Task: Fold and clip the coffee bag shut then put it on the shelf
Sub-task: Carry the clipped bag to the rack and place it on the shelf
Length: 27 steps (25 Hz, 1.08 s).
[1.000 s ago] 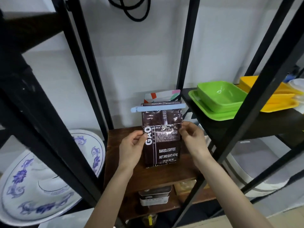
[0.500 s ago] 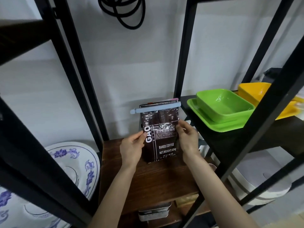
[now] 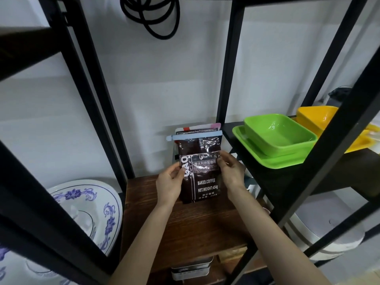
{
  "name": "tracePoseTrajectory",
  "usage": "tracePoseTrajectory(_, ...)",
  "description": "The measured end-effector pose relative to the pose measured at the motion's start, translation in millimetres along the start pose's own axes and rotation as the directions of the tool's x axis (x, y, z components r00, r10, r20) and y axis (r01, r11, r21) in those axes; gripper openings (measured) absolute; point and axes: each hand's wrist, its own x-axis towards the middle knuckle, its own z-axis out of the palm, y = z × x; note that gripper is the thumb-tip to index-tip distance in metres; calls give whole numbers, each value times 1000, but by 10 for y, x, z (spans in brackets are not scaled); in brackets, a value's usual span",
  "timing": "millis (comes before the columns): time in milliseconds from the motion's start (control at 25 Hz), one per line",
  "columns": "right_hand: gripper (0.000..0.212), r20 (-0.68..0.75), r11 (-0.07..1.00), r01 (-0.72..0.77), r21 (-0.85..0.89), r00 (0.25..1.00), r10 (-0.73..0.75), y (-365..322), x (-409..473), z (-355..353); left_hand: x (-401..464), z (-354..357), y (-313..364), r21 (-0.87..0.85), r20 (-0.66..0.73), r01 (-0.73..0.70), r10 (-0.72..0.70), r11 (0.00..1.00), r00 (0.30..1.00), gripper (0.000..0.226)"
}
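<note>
Coffee bag [image 3: 200,173] now stands upright at the back of the wooden shelf [image 3: 191,229], further in than a second ago, its pale blue clip [image 3: 194,136] across the folded top. Left hand [image 3: 169,185] and right hand [image 3: 231,171] still pinch its side edges, fingers curled closed on it. Green trays [image 3: 275,140] at 3 o'clock; blue-patterned plate [image 3: 86,206] at 8 o'clock. Black frame posts [image 3: 329,153] cross in front.
</note>
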Motion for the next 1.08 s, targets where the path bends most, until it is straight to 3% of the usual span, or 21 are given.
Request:
tracePoseTrajectory(440, 32, 88, 999, -5, -35, 996, 8, 27, -1, 5, 43, -31, -18, 19, 44, -12, 11, 1000, 999, 32)
tracePoseTrajectory(1080, 38, 127, 996, 20, -81, 992, -10, 35, 21, 70, 190, -28, -49, -4, 115, 30, -29, 1000, 993, 46)
